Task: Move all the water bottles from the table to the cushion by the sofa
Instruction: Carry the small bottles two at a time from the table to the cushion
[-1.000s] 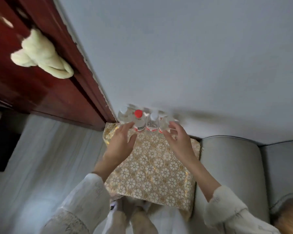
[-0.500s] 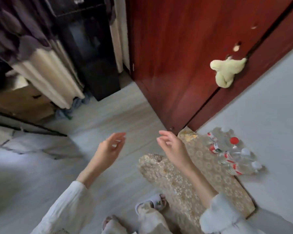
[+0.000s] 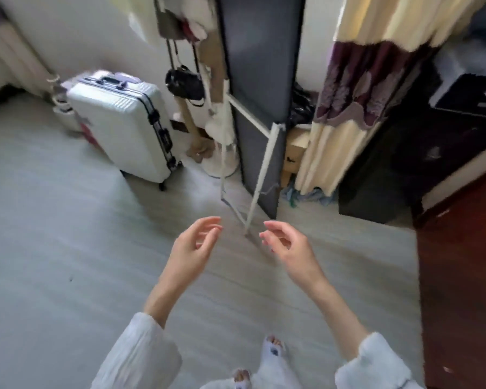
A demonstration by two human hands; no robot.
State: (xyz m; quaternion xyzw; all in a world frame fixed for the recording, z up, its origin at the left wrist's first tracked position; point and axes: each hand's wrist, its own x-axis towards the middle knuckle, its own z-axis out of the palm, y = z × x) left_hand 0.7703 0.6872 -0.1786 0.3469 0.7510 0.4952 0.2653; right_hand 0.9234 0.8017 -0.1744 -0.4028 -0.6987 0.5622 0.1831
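My left hand (image 3: 192,247) and my right hand (image 3: 288,245) hang in front of me over the grey floor, palms turned toward each other. Both hold nothing and their fingers are loosely spread. No water bottle, cushion, sofa or table shows in this view. White sleeves cover both forearms, and my slippered feet (image 3: 272,350) show at the bottom edge.
A white suitcase (image 3: 121,122) stands at the left by the wall. A white rack frame (image 3: 260,175) leans against a grey panel (image 3: 260,80) ahead. Curtains (image 3: 345,108) hang to the right, with dark furniture (image 3: 421,153) and a red-brown door (image 3: 460,276) beyond.
My hands let go of the bottles on the patterned cushion and came away with nothing in them. My view has swung left, away from the cushion and door, toward the suitcase and rack.
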